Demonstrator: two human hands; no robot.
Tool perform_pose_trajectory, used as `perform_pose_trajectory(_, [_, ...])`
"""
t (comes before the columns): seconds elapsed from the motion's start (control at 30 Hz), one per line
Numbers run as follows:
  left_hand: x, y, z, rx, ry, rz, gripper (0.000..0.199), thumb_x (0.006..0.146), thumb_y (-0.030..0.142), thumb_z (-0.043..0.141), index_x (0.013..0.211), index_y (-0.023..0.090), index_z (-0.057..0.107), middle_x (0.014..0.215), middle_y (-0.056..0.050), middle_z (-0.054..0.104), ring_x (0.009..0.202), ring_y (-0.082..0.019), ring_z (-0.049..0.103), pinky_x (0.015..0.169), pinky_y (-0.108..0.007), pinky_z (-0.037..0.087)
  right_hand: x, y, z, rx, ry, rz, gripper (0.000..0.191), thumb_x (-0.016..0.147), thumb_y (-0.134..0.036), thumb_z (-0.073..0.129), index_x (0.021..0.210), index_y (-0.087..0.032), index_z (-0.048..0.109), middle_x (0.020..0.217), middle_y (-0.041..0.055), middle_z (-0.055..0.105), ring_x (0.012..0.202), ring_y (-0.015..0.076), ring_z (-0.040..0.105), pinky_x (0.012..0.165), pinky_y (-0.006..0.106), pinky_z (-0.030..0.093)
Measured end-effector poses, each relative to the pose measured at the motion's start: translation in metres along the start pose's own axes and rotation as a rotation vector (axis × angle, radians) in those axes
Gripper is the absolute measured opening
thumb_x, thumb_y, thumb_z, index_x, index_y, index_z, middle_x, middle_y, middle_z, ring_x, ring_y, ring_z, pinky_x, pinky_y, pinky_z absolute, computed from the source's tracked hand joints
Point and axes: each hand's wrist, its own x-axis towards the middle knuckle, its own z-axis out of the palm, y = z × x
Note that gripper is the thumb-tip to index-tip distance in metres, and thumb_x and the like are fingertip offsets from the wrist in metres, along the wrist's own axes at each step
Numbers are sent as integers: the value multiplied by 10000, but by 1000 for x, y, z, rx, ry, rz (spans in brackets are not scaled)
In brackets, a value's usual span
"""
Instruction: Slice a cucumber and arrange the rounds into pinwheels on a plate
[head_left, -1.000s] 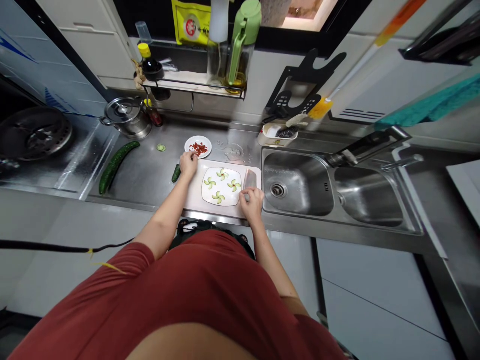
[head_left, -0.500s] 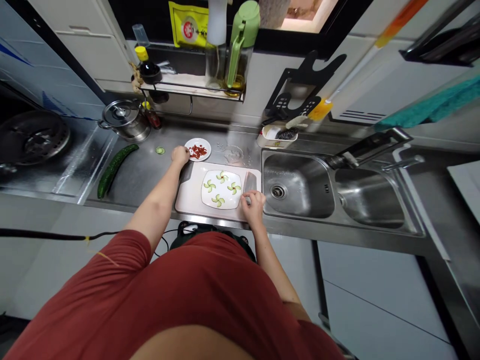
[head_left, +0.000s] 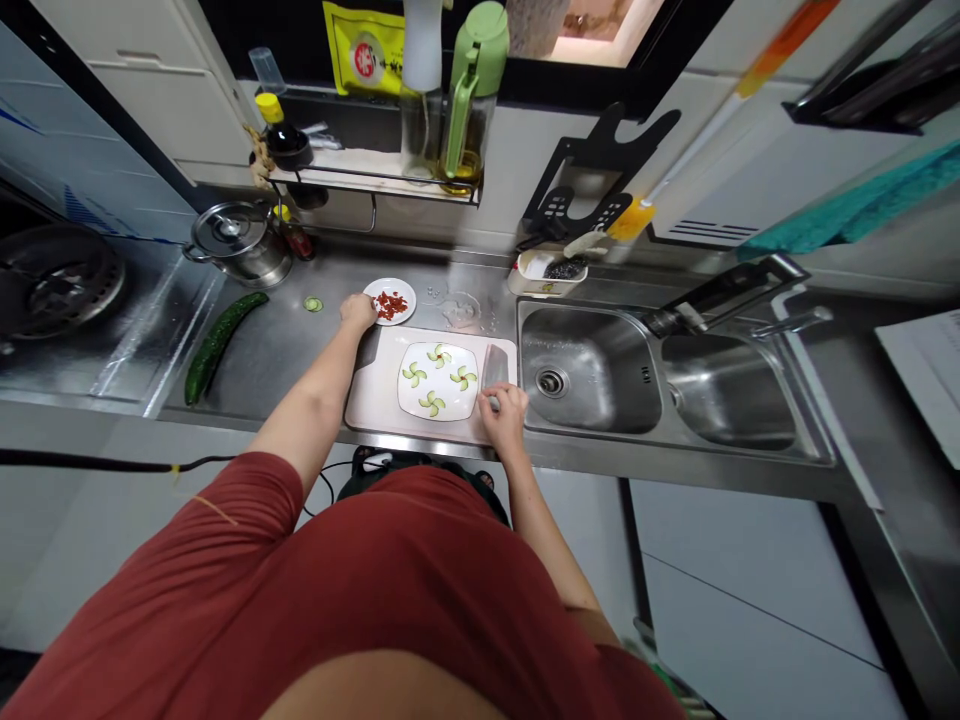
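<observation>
My left hand [head_left: 358, 312] is closed at the left rim of a small round white plate [head_left: 401, 312] that bears red pieces [head_left: 388, 304]; what its fingers pinch is too small to make out. My right hand [head_left: 504, 412] has its fingers pressed together over the right edge of a square white plate [head_left: 411, 402], beside a knife blade [head_left: 495, 364]. Anything between those fingertips is hidden. Several pinwheels of green slices [head_left: 431, 403] lie on the square plate, some with red at the centre. Under it is a pale cutting board [head_left: 362, 405].
A cucumber [head_left: 217, 345] and green slices [head_left: 313, 304] lie on the steel counter at left. Behind them stand a lidded pot [head_left: 244, 245] and a small bottle [head_left: 296, 238]. The double sink [head_left: 592, 370] is at right, a utensil box [head_left: 547, 275] behind it.
The whole view has shifted slightly, so the scene sits a little further left. Both hands keep nearly the same places beside the plates.
</observation>
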Motion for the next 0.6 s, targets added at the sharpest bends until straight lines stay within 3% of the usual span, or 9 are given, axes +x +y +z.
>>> perform_pose_trajectory(0.3, [4, -1, 9, -51, 10, -1, 301, 781, 300, 596, 1013, 133, 689, 1070, -210, 647, 1061, -331, 595, 894, -418, 485, 0, 4, 1, 7, -12, -1, 133, 877, -283, 531, 815, -228, 635, 974, 62, 584, 1026, 237, 473, 959, 413, 353])
perform_pose_trajectory(0.43, [-1, 0, 9, -142, 79, -30, 288, 855, 302, 502, 998, 123, 677, 1140, -233, 604, 1087, -335, 578, 913, -443, 463, 1, 4, 0, 11, -13, -8, 130, 875, -278, 534, 812, -222, 632, 975, 61, 583, 1013, 232, 478, 950, 399, 357])
perform_pose_trajectory(0.6, [-4, -1, 6, -399, 123, -129, 195, 830, 216, 501, 924, 168, 665, 1059, -121, 665, 1000, -220, 611, 879, -320, 459, 0, 5, 1, 16, 0, -24, 124, 871, -283, 541, 815, -220, 632, 968, 63, 584, 1013, 236, 467, 948, 397, 356])
